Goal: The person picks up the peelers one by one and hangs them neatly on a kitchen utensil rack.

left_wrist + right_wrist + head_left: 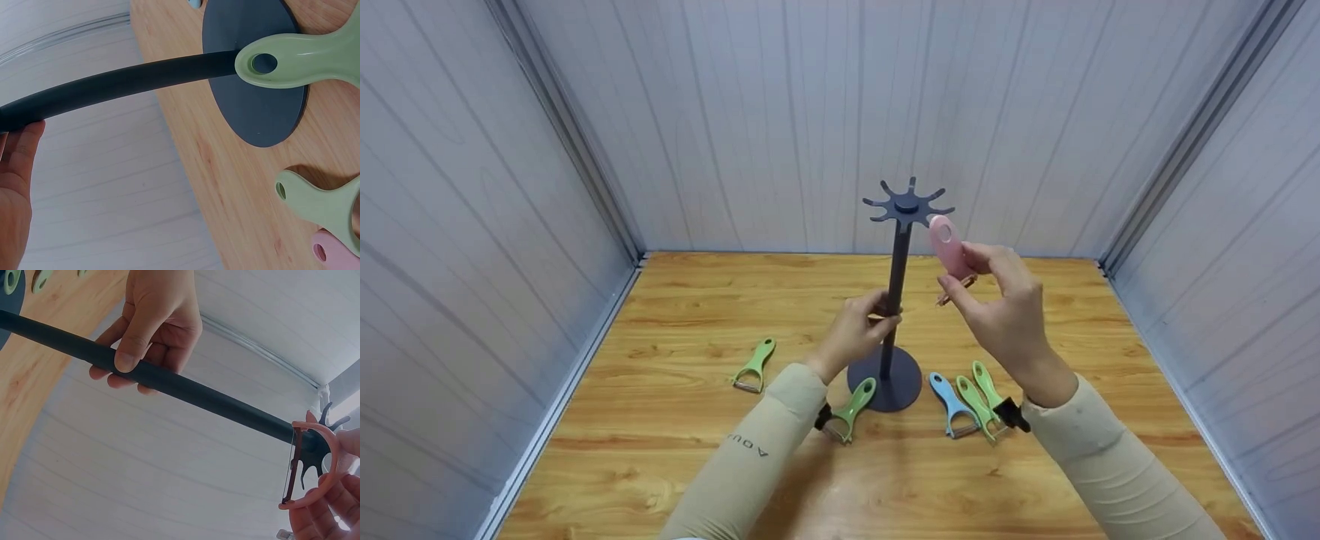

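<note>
My left hand (851, 334) grips the dark pole (898, 277) of an upright hook stand around its middle. In the right wrist view, the thumb (130, 354) lies across the near side of the pole and the fingers go behind it. At the top of the stand is a star-shaped hook ring (906, 208). My right hand (1009, 307) pinches a pink peeler (950, 247) near its blade end, the holed handle end up. That end is right beside the hook tips, overlapping one in the head view. A green peeler (856, 407) overlaps the round base (911, 375).
Right of the base lie a blue peeler (952, 405) and two green peelers, one (976, 399) next to it. Another green peeler (755, 367) lies to the left. The left wrist view also shows a pink peeler (334, 253) on the wooden table (682, 300). Pale panels (750, 127) enclose the table.
</note>
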Motion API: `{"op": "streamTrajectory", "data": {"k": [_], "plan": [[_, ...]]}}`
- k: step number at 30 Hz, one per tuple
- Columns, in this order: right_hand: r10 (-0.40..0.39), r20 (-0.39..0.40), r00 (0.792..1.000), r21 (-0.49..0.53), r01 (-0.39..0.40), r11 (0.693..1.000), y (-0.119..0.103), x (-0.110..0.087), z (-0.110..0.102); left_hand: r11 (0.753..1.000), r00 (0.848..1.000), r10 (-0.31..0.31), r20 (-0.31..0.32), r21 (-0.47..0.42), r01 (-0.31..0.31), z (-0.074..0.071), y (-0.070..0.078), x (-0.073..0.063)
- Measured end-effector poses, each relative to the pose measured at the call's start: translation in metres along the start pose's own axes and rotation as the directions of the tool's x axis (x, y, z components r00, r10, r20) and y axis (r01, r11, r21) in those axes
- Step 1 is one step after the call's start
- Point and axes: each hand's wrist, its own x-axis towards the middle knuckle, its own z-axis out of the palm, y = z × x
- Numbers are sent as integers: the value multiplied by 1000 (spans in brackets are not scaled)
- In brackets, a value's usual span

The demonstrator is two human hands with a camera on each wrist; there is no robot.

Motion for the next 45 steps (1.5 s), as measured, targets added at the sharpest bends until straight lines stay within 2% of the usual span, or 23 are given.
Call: {"op": "streamTrajectory", "data": {"k": [6, 17, 32, 40, 45], "plan": [[16, 3, 1000, 11, -16, 1000, 2, 3, 5, 1000, 1000, 10, -6, 5, -10, 1, 2, 1], [57, 16, 998, 75, -58, 995, 8, -3, 19, 1000, 1000, -12, 6, 4, 12, 0, 2, 0], [144, 45, 989, 98, -148, 984, -6, -8, 36, 1000, 1000, -22, 1, 10, 22, -1, 2, 0], [118, 35, 992, 115, -121, 986, -2, -10, 34, 1000, 1000, -12, -4, 25, 12, -1, 1, 0], [112, 28, 993, 82, -114, 990, 2, -13, 31, 999, 1000, -5, -1, 44, 5, -1, 1, 1]]}}
